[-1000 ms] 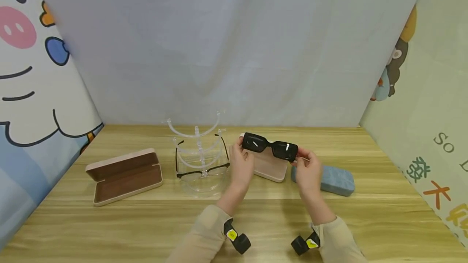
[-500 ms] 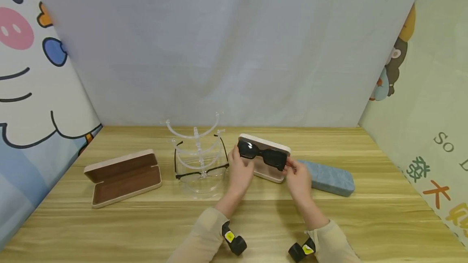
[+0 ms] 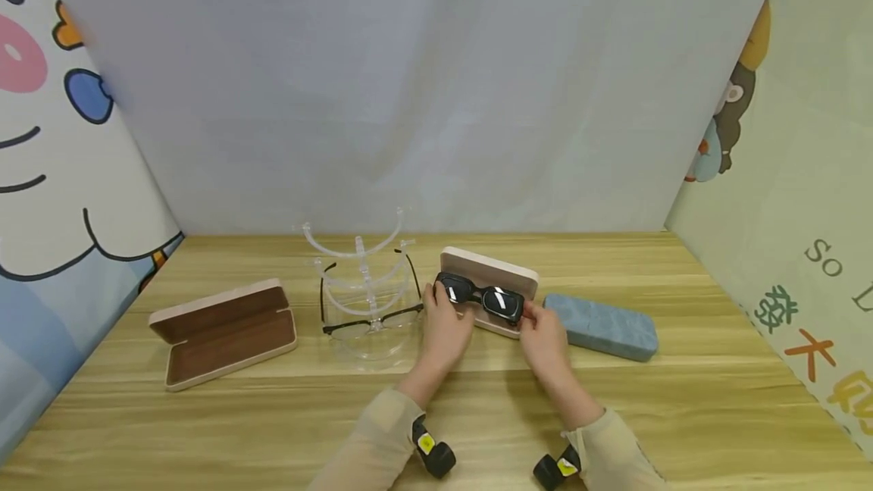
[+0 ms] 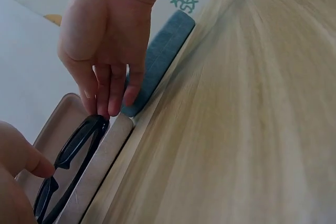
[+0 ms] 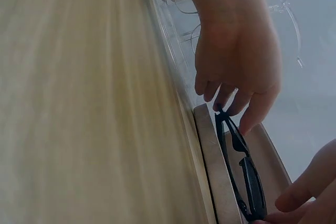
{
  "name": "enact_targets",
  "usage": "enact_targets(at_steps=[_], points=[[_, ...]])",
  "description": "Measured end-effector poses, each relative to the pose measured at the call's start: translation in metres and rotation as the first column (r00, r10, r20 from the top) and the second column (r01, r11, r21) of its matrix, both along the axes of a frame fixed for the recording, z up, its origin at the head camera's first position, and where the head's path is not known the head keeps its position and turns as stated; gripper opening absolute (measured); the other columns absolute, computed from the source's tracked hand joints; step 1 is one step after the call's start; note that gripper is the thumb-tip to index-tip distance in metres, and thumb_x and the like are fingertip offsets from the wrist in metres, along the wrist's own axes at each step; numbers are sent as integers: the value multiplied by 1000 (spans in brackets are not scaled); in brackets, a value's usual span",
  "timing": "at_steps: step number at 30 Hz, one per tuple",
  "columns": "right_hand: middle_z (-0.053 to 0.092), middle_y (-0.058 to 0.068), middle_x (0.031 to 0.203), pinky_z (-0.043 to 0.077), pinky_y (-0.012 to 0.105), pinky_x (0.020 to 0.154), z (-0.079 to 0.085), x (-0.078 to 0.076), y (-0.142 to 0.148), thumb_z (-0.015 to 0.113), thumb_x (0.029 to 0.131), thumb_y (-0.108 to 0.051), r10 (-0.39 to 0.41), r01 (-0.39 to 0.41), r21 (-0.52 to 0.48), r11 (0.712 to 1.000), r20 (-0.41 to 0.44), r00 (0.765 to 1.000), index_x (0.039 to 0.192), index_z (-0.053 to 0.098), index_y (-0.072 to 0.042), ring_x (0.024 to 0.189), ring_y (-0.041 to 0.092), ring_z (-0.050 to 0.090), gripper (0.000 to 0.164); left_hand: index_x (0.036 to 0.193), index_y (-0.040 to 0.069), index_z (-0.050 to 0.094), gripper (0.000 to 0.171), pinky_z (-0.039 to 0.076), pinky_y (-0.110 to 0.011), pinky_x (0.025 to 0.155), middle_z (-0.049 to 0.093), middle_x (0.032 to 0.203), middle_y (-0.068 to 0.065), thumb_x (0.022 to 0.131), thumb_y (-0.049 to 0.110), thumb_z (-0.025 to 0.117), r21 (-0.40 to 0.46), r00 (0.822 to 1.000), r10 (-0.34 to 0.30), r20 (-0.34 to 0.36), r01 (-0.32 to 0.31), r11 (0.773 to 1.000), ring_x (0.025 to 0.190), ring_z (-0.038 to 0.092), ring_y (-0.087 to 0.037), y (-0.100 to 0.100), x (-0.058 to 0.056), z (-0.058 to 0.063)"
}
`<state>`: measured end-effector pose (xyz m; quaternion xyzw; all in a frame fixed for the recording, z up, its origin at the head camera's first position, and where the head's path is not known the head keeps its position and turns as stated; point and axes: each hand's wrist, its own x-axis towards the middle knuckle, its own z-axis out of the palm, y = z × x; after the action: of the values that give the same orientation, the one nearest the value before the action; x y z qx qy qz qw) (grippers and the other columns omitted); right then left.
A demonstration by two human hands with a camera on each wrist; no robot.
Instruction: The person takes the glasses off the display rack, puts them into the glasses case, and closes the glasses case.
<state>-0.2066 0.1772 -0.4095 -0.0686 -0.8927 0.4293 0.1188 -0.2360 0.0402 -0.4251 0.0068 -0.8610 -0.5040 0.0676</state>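
Observation:
Black rectangular sunglasses [image 3: 503, 303] lie inside an open glasses case with a pinkish lining [image 3: 489, 267], its lid tilted back behind them. At their left end my left hand [image 3: 445, 330] grips the frame with fingers and thumb. My right hand [image 3: 543, 338] pinches the opposite end. In the left wrist view, the folded sunglasses [image 4: 79, 139] sit down behind the case's front wall [image 4: 100, 169]. Seen from the right wrist, fingertips of both hands are right at the two ends of the frame [image 5: 252, 187].
To the left stands a clear tiered display stand [image 3: 364, 271] bearing black-framed eyeglasses [image 3: 339, 328]. Farther left is another open case with a brown lining [image 3: 232, 343]. A closed blue case [image 3: 607, 326] lies close to my right hand on the wooden table [image 3: 477, 415].
Both hands have brought the sunglasses down and slightly left, from above the open case to inside it. The stand and other cases have stayed put.

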Motion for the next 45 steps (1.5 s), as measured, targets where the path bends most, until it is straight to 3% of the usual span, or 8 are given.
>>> enact_targets(at_steps=[5,10,14,20,24,31,38,45], points=[[57,30,113,40,48,93,1,2,-1,40,84,2,43,-45,67,997,23,999,121,47,16,110,40,51,40,139,-7,26,70,22,-56,104,20,144,-26,82,20,57,-56,999,20,33,-18,998,128,24,-49,-1,1,0],[48,29,127,39,47,95,4,3,1,37,90,-3,55,-66,73,995,135,989,130,39,14,121,40,42,43,140,-5,26,68,19,-57,104,22,142,-27,86,24,55,-129,997,-14,78,24,991,127,23,-50,-1,5,2],[42,27,133,42,45,88,6,3,4,35,93,-7,62,-76,66,995,189,980,134,35,11,120,39,43,45,140,-6,25,66,17,-57,105,21,142,-29,88,24,53,-170,995,-19,93,35,985,128,19,-50,1,11,5],[32,28,139,28,52,103,9,-2,19,32,93,-9,64,-77,52,996,212,975,137,29,10,129,42,28,47,140,-6,26,66,21,-58,102,21,142,-29,86,20,53,-184,996,-8,93,25,983,127,17,-48,7,17,7],[26,26,144,25,52,105,12,-4,31,29,95,-11,62,-70,24,997,251,966,140,23,6,132,41,23,49,140,-4,27,67,23,-57,99,24,141,-28,85,21,54,-185,996,-25,90,42,982,124,20,-46,11,18,6],[27,27,143,33,54,99,14,-6,42,29,95,-12,93,-105,27,994,273,958,146,7,-4,128,43,30,56,141,-3,24,72,24,-55,99,34,133,-28,82,20,59,-148,999,-6,49,13,989,119,26,-44,11,16,7],[27,27,142,37,55,93,12,-6,42,32,96,-14,130,-141,18,990,288,949,146,-13,-17,124,43,36,68,144,0,16,79,26,-53,98,32,130,-29,83,24,59,-155,998,-14,61,23,988,117,28,-43,12,15,8],[34,27,139,39,56,88,12,-5,41,33,98,-24,129,-142,32,989,247,960,146,-9,-22,115,46,45,64,147,8,9,85,31,-53,94,28,130,-27,81,23,62,-69,997,7,75,-2,998,115,28,-41,12,13,5]])
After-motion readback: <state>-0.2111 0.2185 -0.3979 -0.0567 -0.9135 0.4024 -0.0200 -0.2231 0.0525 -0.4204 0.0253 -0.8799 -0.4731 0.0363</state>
